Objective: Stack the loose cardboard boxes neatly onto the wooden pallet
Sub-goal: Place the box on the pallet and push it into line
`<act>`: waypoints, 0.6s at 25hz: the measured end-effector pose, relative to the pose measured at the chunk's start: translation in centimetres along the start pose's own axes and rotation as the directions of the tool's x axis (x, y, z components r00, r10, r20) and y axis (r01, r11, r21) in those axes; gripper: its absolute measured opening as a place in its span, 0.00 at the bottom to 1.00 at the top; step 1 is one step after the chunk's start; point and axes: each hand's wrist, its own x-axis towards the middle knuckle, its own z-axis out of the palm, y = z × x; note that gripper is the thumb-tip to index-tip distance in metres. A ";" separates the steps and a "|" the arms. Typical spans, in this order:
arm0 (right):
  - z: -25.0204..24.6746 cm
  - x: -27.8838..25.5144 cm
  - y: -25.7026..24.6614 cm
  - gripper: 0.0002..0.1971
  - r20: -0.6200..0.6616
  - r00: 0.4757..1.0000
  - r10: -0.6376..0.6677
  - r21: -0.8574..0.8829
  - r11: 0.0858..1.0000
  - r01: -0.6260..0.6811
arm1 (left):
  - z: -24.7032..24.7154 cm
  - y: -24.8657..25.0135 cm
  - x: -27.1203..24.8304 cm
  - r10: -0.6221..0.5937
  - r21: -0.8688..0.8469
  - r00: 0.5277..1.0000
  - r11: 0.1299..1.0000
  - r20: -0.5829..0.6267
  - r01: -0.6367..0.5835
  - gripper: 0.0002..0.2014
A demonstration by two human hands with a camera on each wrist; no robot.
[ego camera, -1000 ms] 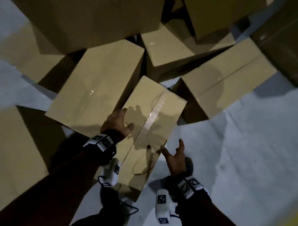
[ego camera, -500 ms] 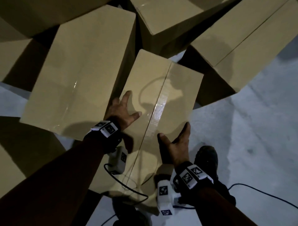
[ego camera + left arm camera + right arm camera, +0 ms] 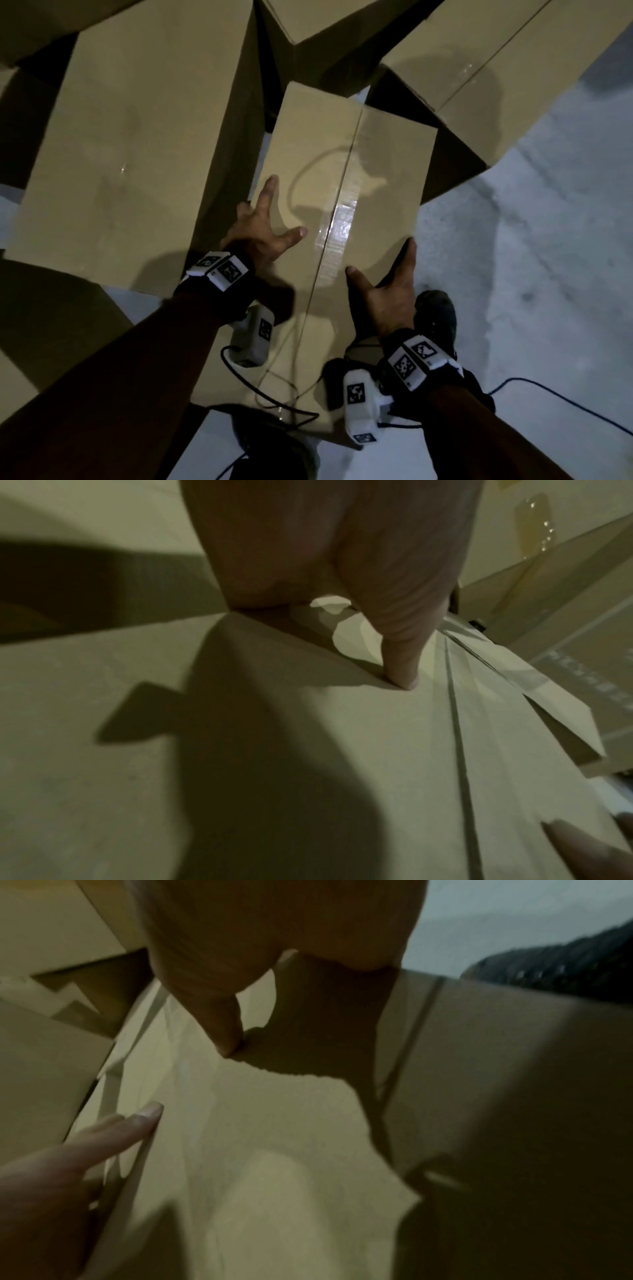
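A long cardboard box (image 3: 342, 164) with a taped centre seam lies lengthwise in front of me on the floor. My left hand (image 3: 263, 226) rests on its left edge, thumb spread on the top and index finger straight along the edge; the other fingers are hidden over the side. My right hand (image 3: 387, 291) lies on the right edge, thumb on top, fingers straight along the side. The left wrist view shows the thumb (image 3: 400, 669) pressing the box top (image 3: 308, 750). In the right wrist view the thumb (image 3: 226, 1031) touches the box top (image 3: 274, 1123). No pallet is in view.
A bigger box (image 3: 137, 137) sits tight against the left side. More boxes crowd behind (image 3: 325, 20), at the right (image 3: 496, 51) and at the lower left (image 3: 51, 325). Grey floor (image 3: 531, 274) spreads to the right, with a black cable (image 3: 548, 387) and my shoe (image 3: 435, 315).
I have leaned closer to the box. My right hand moved from beside the near end onto the right edge. My left hand slid forward along the left edge.
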 end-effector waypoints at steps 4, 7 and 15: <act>-3.0 1.1 0.9 0.56 0.011 0.999 -0.040 0.003 0.999 0.040 | 3.4 0.5 -1.4 0.029 -0.121 0.998 0.992 -0.062 -0.036 0.50; -3.7 0.8 1.4 0.54 0.033 0.999 -0.011 0.052 0.999 0.010 | 4.2 -0.6 -2.5 0.000 -0.207 0.994 0.978 -0.114 -0.024 0.50; -3.2 -0.7 1.6 0.52 -0.022 0.998 -0.058 -0.038 0.998 0.058 | 4.5 -2.0 -4.4 -0.017 -0.260 0.993 0.965 -0.118 -0.015 0.50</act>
